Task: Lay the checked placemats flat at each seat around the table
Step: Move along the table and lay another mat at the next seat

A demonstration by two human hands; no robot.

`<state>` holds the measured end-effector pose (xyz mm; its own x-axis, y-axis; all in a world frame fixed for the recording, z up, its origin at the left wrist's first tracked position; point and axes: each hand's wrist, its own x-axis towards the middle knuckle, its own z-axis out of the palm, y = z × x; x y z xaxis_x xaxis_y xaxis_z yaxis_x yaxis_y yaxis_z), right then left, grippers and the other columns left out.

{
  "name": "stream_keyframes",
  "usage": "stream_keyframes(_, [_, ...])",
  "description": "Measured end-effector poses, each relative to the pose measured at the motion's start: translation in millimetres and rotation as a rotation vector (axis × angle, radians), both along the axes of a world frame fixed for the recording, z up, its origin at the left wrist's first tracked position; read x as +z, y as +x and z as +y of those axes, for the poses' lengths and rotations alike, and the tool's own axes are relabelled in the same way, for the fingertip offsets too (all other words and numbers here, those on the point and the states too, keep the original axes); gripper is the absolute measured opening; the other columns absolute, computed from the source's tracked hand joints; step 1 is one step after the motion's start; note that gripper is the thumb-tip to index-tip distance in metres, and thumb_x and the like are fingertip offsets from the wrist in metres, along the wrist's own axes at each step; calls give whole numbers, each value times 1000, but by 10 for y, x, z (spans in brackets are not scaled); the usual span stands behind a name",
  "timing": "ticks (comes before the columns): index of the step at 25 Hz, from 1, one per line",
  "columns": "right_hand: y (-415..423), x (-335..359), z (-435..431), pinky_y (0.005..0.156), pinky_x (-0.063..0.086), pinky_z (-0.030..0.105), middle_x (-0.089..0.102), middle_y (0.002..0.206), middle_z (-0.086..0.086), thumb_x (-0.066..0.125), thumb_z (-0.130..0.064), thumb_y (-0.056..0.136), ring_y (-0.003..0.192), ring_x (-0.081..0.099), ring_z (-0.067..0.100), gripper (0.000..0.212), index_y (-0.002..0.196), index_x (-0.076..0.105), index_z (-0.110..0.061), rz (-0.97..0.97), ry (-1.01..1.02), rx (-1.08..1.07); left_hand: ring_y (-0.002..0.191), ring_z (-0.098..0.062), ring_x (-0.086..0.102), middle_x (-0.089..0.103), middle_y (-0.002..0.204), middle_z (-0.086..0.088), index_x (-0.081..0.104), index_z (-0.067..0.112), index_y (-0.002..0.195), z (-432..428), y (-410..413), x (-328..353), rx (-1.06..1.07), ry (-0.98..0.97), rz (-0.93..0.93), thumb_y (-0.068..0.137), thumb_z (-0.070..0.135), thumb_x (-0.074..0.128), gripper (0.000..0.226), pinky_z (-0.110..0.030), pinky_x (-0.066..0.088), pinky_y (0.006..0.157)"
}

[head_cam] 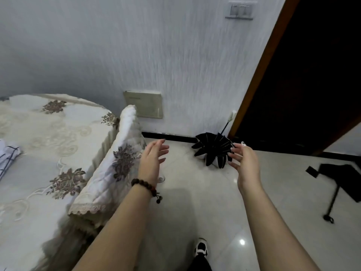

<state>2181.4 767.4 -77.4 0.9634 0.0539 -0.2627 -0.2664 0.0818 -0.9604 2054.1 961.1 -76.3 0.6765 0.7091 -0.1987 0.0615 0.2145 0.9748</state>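
A checked white placemat with dark lines point(7, 159) lies partly folded on the round table point(58, 133) at the far left edge of the view, mostly cut off. The table carries a cream cloth with purple flowers. My left hand point(153, 159), with a bead bracelet on the wrist, hovers over the floor to the right of the table, fingers apart and empty. Farther right, my right hand point(244, 161) is also held out with spread fingers, holding nothing. Both hands are well away from the placemat.
A chair with a white flowered cover point(119, 159) stands against the table's right side. A half-open black umbrella point(213, 151) stands on the tiled floor by the wall. Another black umbrella point(340, 184) lies at right. A dark doorway point(302, 85) opens at upper right.
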Motion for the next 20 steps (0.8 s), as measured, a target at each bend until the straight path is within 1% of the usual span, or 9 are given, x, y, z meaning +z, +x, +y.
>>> stream_keyframes(2, [335, -33, 54, 72, 48, 31, 62, 97, 0, 42, -27, 95, 91, 62, 16, 22, 93, 63, -22, 2, -15, 32, 103, -24, 63, 68, 104, -9, 64, 21, 97, 58, 296, 0, 43, 1, 5, 96, 32, 46, 21, -44, 47, 94])
stream_keyframes(4, [710, -69, 123, 72, 49, 31, 62, 99, 2, 42, -26, 96, 90, 62, 17, 23, 89, 63, -21, 10, -16, 55, 102, -25, 63, 69, 103, -9, 65, 22, 96, 133, 615, -19, 83, 3, 9, 95, 30, 47, 20, -45, 47, 94])
stream_keyframes(6, [1053, -94, 197, 76, 50, 35, 63, 102, 5, 42, -27, 96, 93, 63, 19, 23, 88, 63, -21, 17, -34, 82, 102, -26, 64, 69, 101, -9, 65, 22, 92, 205, 897, -49, 131, -1, 16, 95, 28, 48, 18, -45, 46, 94])
stream_keyframes(8, [1290, -102, 278, 82, 52, 39, 64, 103, 5, 43, -29, 95, 96, 64, 20, 23, 88, 63, -21, 18, -47, 109, 101, -26, 64, 69, 99, -8, 65, 22, 91, 263, 1087, -75, 157, -5, 8, 94, 27, 48, 18, -44, 47, 92])
stream_keyframes(10, [1493, -101, 408, 83, 52, 39, 65, 103, 4, 45, -31, 94, 97, 65, 19, 21, 88, 64, -22, 12, -60, 161, 98, -25, 64, 69, 97, -6, 65, 23, 91, 338, 1227, -114, 195, -6, -9, 94, 29, 48, 19, -43, 47, 89])
stream_keyframes(15, [1784, -99, 972, 82, 52, 37, 64, 101, 1, 46, -32, 94, 96, 64, 18, 21, 90, 64, -20, 13, -63, 291, 98, -23, 64, 70, 101, -7, 65, 23, 96, 689, 1298, -129, 335, -12, 8, 96, 31, 45, 22, -38, 47, 86])
stream_keyframes(18, [1845, -83, 1452, 77, 50, 35, 63, 101, 4, 46, -31, 94, 93, 64, 19, 21, 88, 63, -20, -12, -45, 399, 95, -23, 63, 69, 97, -6, 64, 22, 95, 1011, 1236, -115, 438, -19, -30, 96, 30, 44, 22, -36, 46, 84])
stream_keyframes(20, [1849, -44, 1807, 77, 50, 35, 62, 99, 4, 46, -30, 94, 92, 64, 20, 21, 88, 63, -19, -27, -31, 467, 96, -23, 62, 68, 98, -9, 65, 21, 96, 1247, 1158, -94, 501, -2, -44, 96, 29, 44, 23, -34, 47, 82])
